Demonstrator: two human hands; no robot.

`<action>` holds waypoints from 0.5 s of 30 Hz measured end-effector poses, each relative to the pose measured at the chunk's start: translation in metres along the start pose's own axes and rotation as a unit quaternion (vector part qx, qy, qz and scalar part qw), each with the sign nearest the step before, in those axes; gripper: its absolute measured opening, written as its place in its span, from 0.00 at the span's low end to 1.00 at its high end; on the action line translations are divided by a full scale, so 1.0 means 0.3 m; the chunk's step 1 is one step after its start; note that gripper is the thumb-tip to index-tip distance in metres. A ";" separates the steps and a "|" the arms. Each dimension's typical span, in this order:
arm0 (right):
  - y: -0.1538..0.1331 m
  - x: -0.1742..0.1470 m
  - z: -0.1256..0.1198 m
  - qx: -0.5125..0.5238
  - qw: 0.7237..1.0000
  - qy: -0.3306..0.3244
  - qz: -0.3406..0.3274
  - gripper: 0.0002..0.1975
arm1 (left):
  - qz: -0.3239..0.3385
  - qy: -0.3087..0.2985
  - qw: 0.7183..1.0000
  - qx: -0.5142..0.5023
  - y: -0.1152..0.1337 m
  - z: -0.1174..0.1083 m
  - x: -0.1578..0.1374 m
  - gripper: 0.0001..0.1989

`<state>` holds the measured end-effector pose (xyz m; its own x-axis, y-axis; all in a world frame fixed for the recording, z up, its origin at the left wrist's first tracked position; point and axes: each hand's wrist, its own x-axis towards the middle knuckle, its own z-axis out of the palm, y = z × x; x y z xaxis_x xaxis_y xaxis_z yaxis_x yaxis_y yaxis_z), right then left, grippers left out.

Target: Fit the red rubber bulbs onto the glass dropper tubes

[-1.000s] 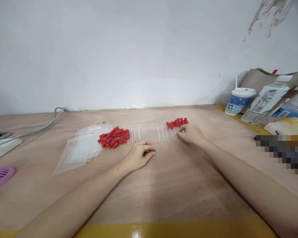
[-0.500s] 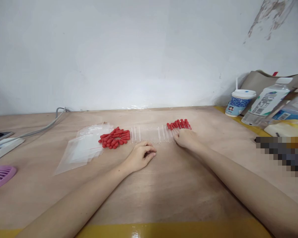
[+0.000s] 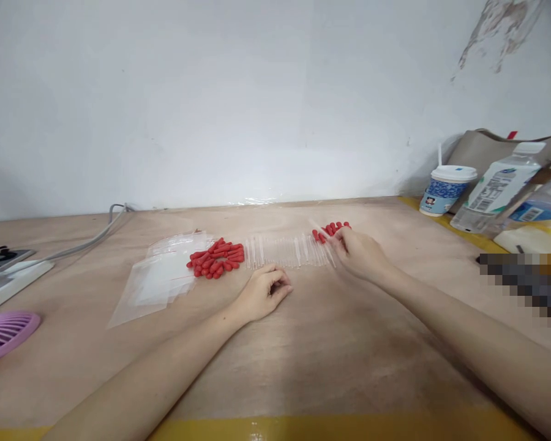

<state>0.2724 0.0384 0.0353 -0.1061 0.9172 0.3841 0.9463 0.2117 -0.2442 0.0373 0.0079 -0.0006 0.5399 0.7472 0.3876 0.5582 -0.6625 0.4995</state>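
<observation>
Along the near edge of the tabletop runs a strip of yellow tape. Farther in, the left hand rests half curled, thumb close to the fingers; whether it holds anything cannot be told. Just beyond it lies a row of clear tubes, with a pile of red bulbs off its left end and flat clear bags farther left. At the row's right end, the right hand pinches a single clear tube, slanted and blurred, between thumb and fingers. Just behind those fingertips sits a cluster of red-bulbed tubes.
</observation>
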 end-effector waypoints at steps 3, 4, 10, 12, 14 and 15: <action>0.011 -0.061 0.043 0.028 0.993 -0.011 -0.116 0.10 | -0.025 0.059 0.996 0.054 0.005 0.003 -0.003 0.10; 0.019 -0.078 0.057 0.035 0.989 -0.014 -0.140 0.10 | -0.034 0.085 0.993 0.078 0.004 -0.002 -0.002 0.11; 0.059 -0.121 0.099 0.049 0.976 -0.027 -0.210 0.08 | -0.127 0.153 0.948 0.249 -0.062 -0.166 0.033 0.10; 0.058 -0.121 0.100 0.050 0.975 -0.035 -0.213 0.09 | -0.174 0.129 0.925 0.311 -0.106 -0.256 0.041 0.08; 0.052 -0.118 0.097 0.056 0.974 -0.046 -0.217 0.08 | -0.244 0.118 0.896 0.353 -0.150 -0.334 0.039 0.09; 0.047 -0.117 0.094 0.063 0.972 -0.050 -0.220 0.08 | -0.283 0.114 0.880 0.364 -0.169 -0.363 0.035 0.10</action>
<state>0.2809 0.0186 -0.0068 -0.5273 0.7555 0.3888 0.7587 0.6247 -0.1847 -0.0538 0.0551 0.0626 -0.0488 0.9044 0.4239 0.9976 0.0229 0.0660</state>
